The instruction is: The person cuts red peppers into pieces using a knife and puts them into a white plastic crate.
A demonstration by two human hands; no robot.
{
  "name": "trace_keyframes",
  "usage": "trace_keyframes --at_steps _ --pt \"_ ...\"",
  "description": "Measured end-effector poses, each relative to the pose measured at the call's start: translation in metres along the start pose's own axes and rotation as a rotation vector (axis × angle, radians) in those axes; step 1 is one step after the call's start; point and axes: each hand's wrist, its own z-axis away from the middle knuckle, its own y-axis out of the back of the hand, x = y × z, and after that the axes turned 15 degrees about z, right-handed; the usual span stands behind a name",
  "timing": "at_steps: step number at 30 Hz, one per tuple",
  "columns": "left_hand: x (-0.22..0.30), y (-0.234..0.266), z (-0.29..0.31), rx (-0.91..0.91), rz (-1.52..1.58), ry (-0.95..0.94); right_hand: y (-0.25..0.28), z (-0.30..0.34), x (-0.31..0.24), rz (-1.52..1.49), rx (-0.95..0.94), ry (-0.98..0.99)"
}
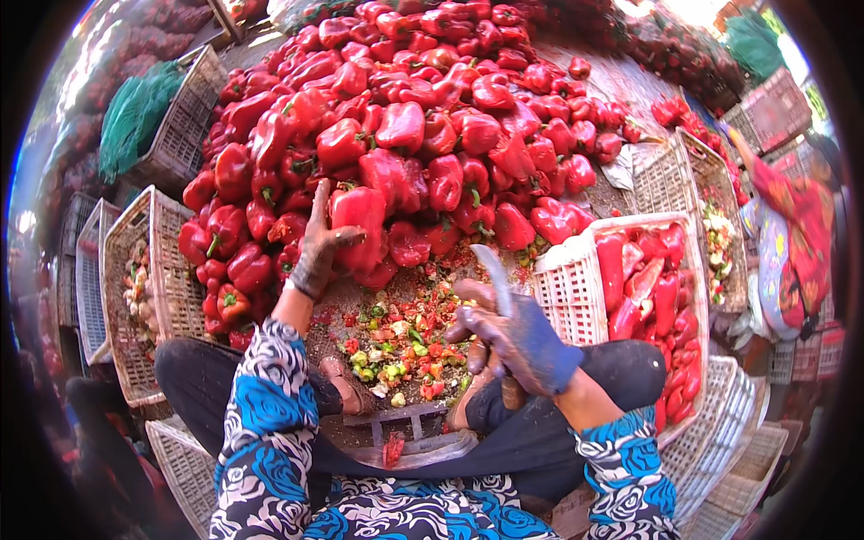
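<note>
A large glossy red bell pepper (358,216) lay at the near edge of the heap of red peppers (405,108), at eleven o'clock from the person's lap. The left hand (317,252) rested on it, fingers (318,202) spread against its side, likely to draw it in. The right hand (508,337) gripped a curved-bladed knife (493,274), blade up. A white slatted plastic crate (571,292) of cut peppers stood at three o'clock, probably for easy dropping.

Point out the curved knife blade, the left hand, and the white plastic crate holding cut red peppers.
Curved knife blade (492,274), head view, mid-blade.
Left hand (319,247), head view, back of hand.
White plastic crate (569,292), head view, left wall.
</note>
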Motion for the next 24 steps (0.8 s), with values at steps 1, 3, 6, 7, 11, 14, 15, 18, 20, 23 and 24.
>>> trace_keyframes --at_steps 1,3,6,7,11,14,15,18,20,23,24 --pt "0.020 -0.028 0.020 -0.040 0.156 0.030 -0.002 -0.003 0.003 -0.012 -0.011 0.015" --pt "0.035 -0.061 0.046 -0.111 0.357 0.017 -0.006 -0.009 0.001 -0.029 -0.034 0.042" --pt "0.036 -0.082 0.063 -0.212 0.188 -0.071 -0.004 -0.015 -0.007 -0.009 -0.052 0.065" --pt "0.040 -0.087 0.068 -0.227 0.129 -0.090 -0.006 -0.014 -0.011 -0.004 -0.051 0.066" --pt "0.046 -0.100 0.084 -0.326 0.123 -0.128 -0.006 -0.013 -0.011 0.019 -0.125 0.089" --pt "0.055 -0.105 0.090 -0.346 0.090 -0.149 -0.004 -0.008 -0.016 0.076 -0.194 0.093" --pt "0.058 -0.105 0.092 -0.346 0.054 -0.156 -0.004 -0.010 -0.012 0.096 -0.212 0.119" --pt "0.058 -0.104 0.098 -0.284 0.034 -0.200 -0.013 -0.016 0.006 0.049 -0.273 0.152" --pt "0.057 -0.107 0.097 -0.182 0.075 -0.302 -0.021 -0.018 0.006 0.068 -0.329 0.006" --pt "0.079 -0.109 0.105 0.035 0.350 -0.180 -0.058 -0.005 0.037 0.045 -0.448 0.088" --pt "0.076 -0.087 0.103 0.036 0.318 -0.214 -0.054 -0.002 0.029 0.180 -0.622 -0.050"
